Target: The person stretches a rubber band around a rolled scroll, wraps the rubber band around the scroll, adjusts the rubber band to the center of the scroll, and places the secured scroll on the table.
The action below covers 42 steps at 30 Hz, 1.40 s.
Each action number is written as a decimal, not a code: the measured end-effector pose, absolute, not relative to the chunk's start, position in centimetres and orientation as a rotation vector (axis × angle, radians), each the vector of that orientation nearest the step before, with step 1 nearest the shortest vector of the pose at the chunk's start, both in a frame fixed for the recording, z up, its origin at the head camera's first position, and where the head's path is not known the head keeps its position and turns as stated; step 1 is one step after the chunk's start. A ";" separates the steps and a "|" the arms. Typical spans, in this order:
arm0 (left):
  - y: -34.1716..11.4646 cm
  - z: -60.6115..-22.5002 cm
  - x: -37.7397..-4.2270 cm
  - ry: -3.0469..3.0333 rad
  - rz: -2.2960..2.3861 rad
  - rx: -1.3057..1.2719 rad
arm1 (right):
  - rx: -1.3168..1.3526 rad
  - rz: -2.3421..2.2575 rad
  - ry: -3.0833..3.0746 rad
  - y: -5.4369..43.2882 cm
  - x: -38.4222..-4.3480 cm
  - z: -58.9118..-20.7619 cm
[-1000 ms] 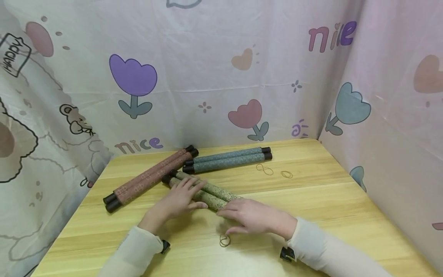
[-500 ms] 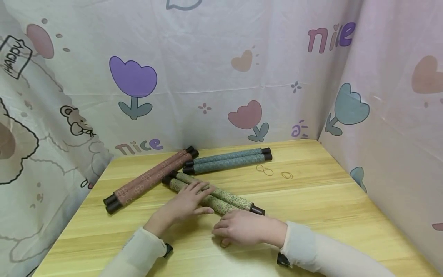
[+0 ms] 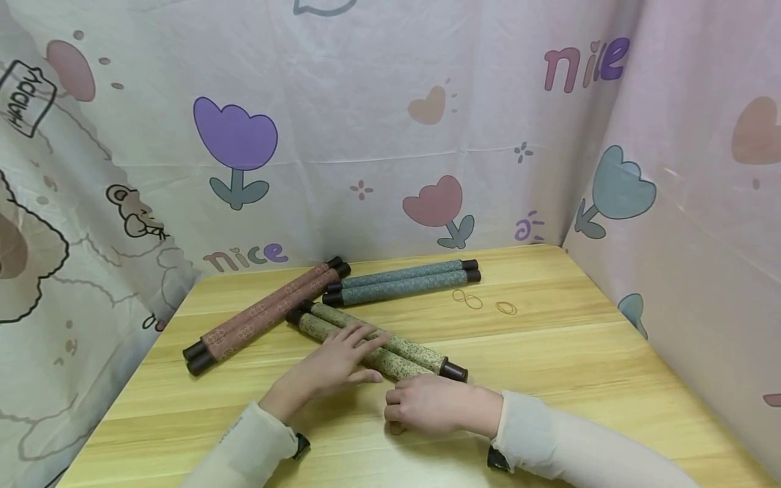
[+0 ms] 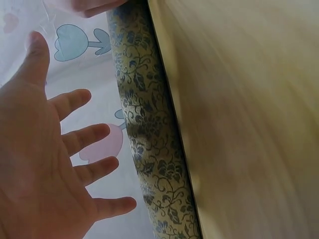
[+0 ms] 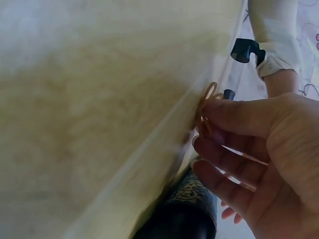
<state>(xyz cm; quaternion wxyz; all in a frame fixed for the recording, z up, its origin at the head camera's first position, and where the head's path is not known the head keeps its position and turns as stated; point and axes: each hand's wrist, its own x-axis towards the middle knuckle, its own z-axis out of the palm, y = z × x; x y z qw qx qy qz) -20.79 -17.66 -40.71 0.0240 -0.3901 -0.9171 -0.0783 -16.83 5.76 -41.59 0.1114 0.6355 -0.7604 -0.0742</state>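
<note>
A scroll with two rolls in yellow-green patterned cloth (image 3: 416, 350) and dark end knobs lies slantwise on the table. My left hand (image 3: 332, 362) reaches over its middle with the fingers spread; the left wrist view shows them straight beside the patterned roll (image 4: 147, 129). Just in front of the scroll's right part, my right hand (image 3: 434, 405) is low at the tabletop. Its thumb and fingertips pinch a thin brown rubber band (image 5: 212, 90), as the right wrist view shows. Most of that band is hidden behind the hand in the head view.
A reddish scroll (image 3: 262, 313) lies at the left, close to the far end of the yellow-green one. Behind is a blue-grey scroll (image 3: 403, 279). Two loose rubber bands, one twisted (image 3: 466, 299) and one round (image 3: 506, 308), lie on the wooden table (image 3: 567, 352) at its right.
My right hand has left the scroll's right end, come down toward me onto the rubber band and closed its fingertips on it. The left hand has slid slightly right along the scroll.
</note>
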 end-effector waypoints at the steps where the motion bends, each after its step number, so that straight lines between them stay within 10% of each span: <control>1: -17.6 -40.7 -20.7 -2.840 -0.240 -1.209 | 1.866 -0.217 -2.239 5.8 -16.9 -41.6; 42: -13.3 -39.5 -19.7 -2.781 -0.761 -1.303 | 1.397 0.575 -2.419 10.1 -20.4 -37.6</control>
